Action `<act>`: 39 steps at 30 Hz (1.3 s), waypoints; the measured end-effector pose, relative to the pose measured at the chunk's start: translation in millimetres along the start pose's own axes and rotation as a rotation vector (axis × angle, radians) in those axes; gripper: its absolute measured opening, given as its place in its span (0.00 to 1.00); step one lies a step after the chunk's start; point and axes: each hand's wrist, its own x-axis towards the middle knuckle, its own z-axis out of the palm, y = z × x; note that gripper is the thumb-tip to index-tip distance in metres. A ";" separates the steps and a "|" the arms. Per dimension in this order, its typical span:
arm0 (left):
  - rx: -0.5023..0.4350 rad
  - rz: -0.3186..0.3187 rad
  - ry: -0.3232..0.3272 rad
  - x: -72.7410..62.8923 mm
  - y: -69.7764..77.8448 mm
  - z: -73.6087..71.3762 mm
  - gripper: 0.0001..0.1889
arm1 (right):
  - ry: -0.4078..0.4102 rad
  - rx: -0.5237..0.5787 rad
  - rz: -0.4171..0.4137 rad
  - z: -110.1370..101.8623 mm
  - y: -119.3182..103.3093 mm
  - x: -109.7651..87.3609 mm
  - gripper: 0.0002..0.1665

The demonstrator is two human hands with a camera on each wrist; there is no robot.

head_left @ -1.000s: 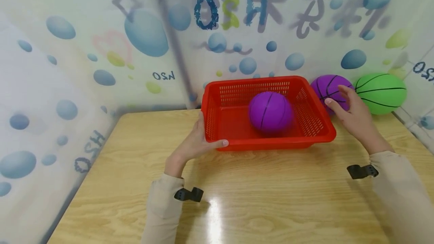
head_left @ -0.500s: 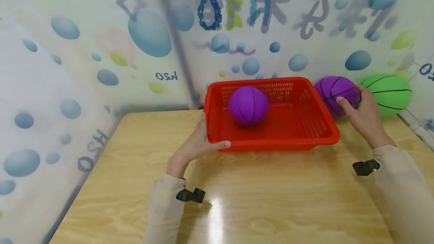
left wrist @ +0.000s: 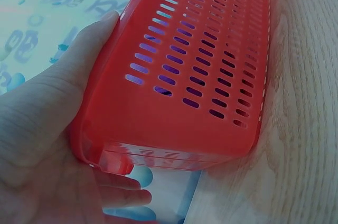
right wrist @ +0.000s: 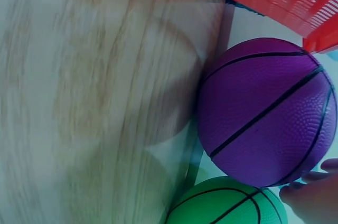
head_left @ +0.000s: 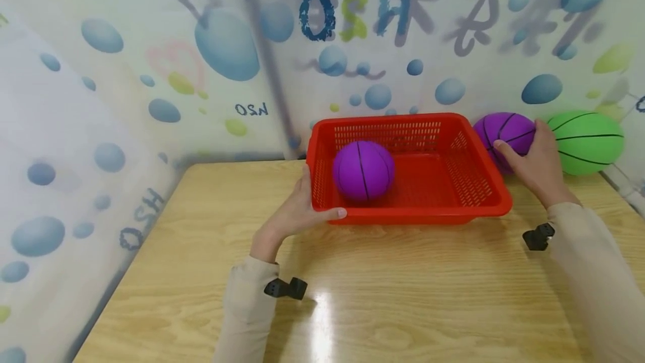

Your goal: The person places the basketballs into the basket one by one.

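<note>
My left hand (head_left: 292, 214) grips the near left corner of a red plastic basket (head_left: 418, 218), thumb over the front rim and fingers along the left side; the left wrist view shows the slotted wall (left wrist: 200, 60) close up. A purple ball (head_left: 364, 171) with black lines lies inside, toward the left end. Beyond the basket's right end, my right hand (head_left: 539, 164) holds a second purple basketball (head_left: 504, 133), thumb across its front and fingers at its right side. In the right wrist view, fingertips (right wrist: 317, 176) meet this purple basketball (right wrist: 264, 113) at its lower edge.
A green basketball (head_left: 587, 142) sits right of the held ball, against the back wall sheet (head_left: 378, 71) printed with blue drops. Basket and balls stand along the far side of the wooden table (head_left: 403, 284). Black wrist cameras (head_left: 285, 288) are strapped to both sleeves.
The purple ball in the basket has rolled from the right of the middle to the left end. My right hand has closed in on the second purple basketball. The left hand keeps its grip.
</note>
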 end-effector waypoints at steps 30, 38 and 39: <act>-0.108 -0.030 -0.018 3.6 -4.7 -0.6 0.52 | 0.034 -0.056 0.081 15.2 15.9 10.5 0.61; -0.138 0.014 -0.031 3.4 -5.1 0.1 0.50 | 0.150 -0.013 0.048 13.9 12.6 11.4 0.55; -0.139 0.018 -0.031 3.6 -5.1 -0.3 0.50 | 0.168 -0.007 0.052 12.8 11.6 11.1 0.55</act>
